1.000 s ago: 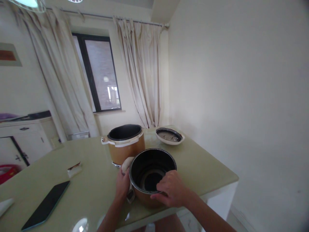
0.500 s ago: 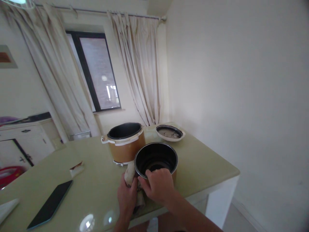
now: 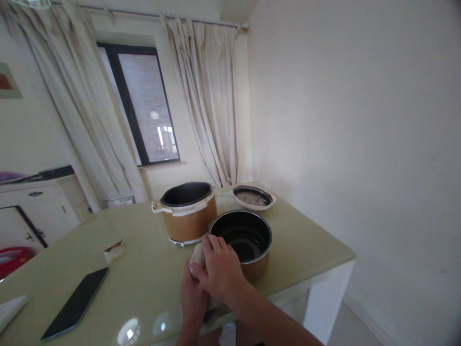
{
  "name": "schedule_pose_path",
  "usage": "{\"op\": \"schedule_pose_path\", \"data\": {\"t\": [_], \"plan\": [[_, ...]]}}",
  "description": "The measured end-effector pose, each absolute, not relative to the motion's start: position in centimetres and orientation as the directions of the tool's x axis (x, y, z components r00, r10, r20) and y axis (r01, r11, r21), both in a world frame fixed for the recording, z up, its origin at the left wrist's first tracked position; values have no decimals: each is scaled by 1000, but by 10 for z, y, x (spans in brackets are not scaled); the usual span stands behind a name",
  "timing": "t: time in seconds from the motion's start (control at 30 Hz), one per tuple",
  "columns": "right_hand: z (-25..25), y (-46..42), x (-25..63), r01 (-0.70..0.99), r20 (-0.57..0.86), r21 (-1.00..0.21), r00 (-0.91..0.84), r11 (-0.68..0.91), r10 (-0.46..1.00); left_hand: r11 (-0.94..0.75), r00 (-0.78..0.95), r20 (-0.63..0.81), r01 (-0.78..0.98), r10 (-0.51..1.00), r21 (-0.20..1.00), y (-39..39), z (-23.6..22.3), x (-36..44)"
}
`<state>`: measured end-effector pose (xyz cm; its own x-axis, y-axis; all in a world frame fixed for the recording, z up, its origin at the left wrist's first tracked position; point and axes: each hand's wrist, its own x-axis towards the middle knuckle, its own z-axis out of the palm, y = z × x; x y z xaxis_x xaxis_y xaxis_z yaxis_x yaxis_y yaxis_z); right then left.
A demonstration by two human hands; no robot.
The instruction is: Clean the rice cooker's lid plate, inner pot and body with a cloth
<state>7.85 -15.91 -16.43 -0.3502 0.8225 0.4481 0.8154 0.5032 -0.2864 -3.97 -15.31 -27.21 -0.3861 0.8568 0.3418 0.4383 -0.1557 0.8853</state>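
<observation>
In front of me a round inner pot (image 3: 248,242), black inside and brown outside, stands on the table. At its near left rim my left hand (image 3: 192,290) is closed around a bunched off-white cloth (image 3: 198,254), whose lower end hangs below the fingers. My right hand (image 3: 223,269) is closed over the same cloth from the right, thumb against it and fingers curled by the pot's rim. Behind them stands a gold-brown cooker body (image 3: 187,218) with a white rim and a dark, open inside. A round lid (image 3: 254,198) lies underside up behind the pot.
The pale green tabletop (image 3: 151,269) has its edge close to my arms. Left on it lie a dark phone-like slab (image 3: 75,303), a small packet (image 3: 114,252) and a white object (image 3: 10,310). A wall (image 3: 360,144) rises at the right.
My right hand has moved left from the pot's near rim onto the cloth. The pot has shifted slightly to the right. The cloth and my left hand have moved a little to the right.
</observation>
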Motion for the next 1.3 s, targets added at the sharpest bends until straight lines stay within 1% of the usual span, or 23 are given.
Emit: {"op": "schedule_pose_path", "data": {"t": [0.1,0.17,0.27,0.3,0.37,0.4,0.5,0.6,0.73,0.87,0.97,1.1,1.17,1.23,1.3], "plan": [[-153,-160,127,715,558,-229,-460,660,691,-126,-397,309,424,865,897,-154,-270,-41],[-148,-153,172,686,579,-181,-504,705,640,-95,-415,284,419,865,903,-153,-269,-41],[-150,-130,236,659,546,-95,-592,746,593,-104,-382,269,400,884,911,-144,-267,-42],[-154,-122,252,648,515,-60,-632,760,579,-108,-368,267,399,891,911,-138,-266,-43],[-166,-108,268,637,444,-7,-689,771,573,-107,-353,264,407,898,907,-124,-264,-44],[-174,-103,269,651,430,17,-690,759,583,-112,-349,269,411,897,905,-116,-262,-45],[-191,-101,252,743,463,60,-612,666,641,-155,-330,311,423,891,893,-100,-256,-43],[-196,-109,226,826,532,44,-496,562,687,-156,-342,345,476,874,866,-96,-251,-39],[-196,-121,198,894,592,-4,-358,447,722,-132,-393,383,534,836,835,-110,-252,-33],[-198,-131,172,947,597,-50,-226,317,770,-176,-376,439,561,816,808,-131,-256,-20],[-198,-138,148,964,559,-73,-172,255,811,-248,-325,482,555,814,794,-142,-258,-8],[-192,-144,127,951,473,-127,-193,283,859,-297,-287,495,527,820,797,-144,-265,-5],[-184,-148,126,920,457,-175,-239,350,857,-297,-297,486,504,822,811,-140,-269,-9],[-173,-149,138,854,490,-236,-306,463,816,-291,-317,468,471,825,833,-136,-272,-14],[-161,-145,161,763,561,-277,-365,584,743,-283,-342,447,434,827,855,-133,-273,-18]]}}
